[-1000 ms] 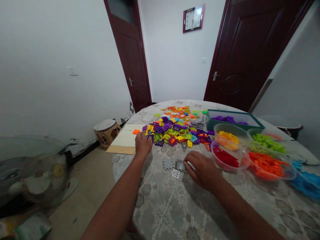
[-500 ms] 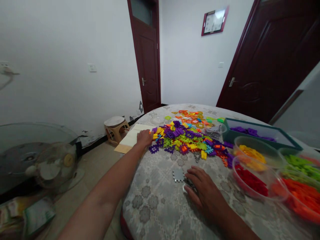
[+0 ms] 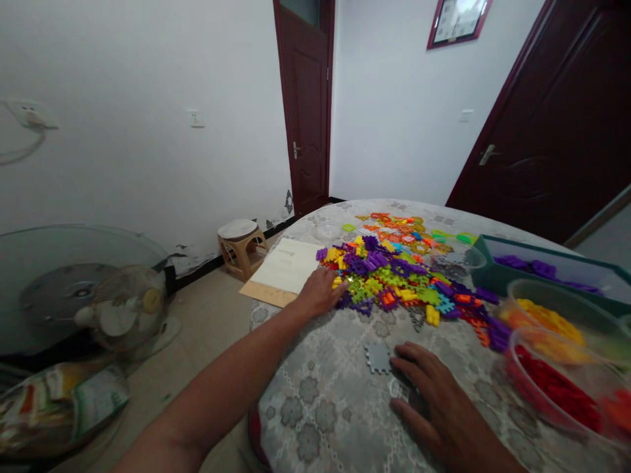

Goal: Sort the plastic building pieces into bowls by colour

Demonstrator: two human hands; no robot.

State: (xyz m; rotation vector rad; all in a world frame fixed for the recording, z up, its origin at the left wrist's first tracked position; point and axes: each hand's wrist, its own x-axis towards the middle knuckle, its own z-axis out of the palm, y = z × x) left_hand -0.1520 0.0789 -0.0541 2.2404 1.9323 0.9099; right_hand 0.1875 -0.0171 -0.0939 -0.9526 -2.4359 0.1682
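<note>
At the near left edge of a mixed heap of plastic interlocking pieces (image 3: pixel 379 269) is my left hand (image 3: pixel 320 292). Its fingers reach among yellow and purple pieces, with the tips partly hidden. My right hand (image 3: pixel 436 394) rests low over the tablecloth, fingers spread apart. Just left of its fingertips lies a flat grey square piece (image 3: pixel 378 359) with toothed edges. Beneath the right hand, between thumb and index finger, it is too blurred to make out whether another piece lies there.
An open cream-coloured book (image 3: pixel 283 266) lies left of the heap. To the right stand a dark green box (image 3: pixel 493 276) with purple pieces and clear tubs of yellow (image 3: pixel 552 322) and red pieces (image 3: pixel 557 387). Beyond the table are a stool (image 3: pixel 241 246) and a fan (image 3: pixel 123 302).
My left hand has moved right, from over the book's edge to the heap's near side. The view has turned left. My right hand stays beside the grey square.
</note>
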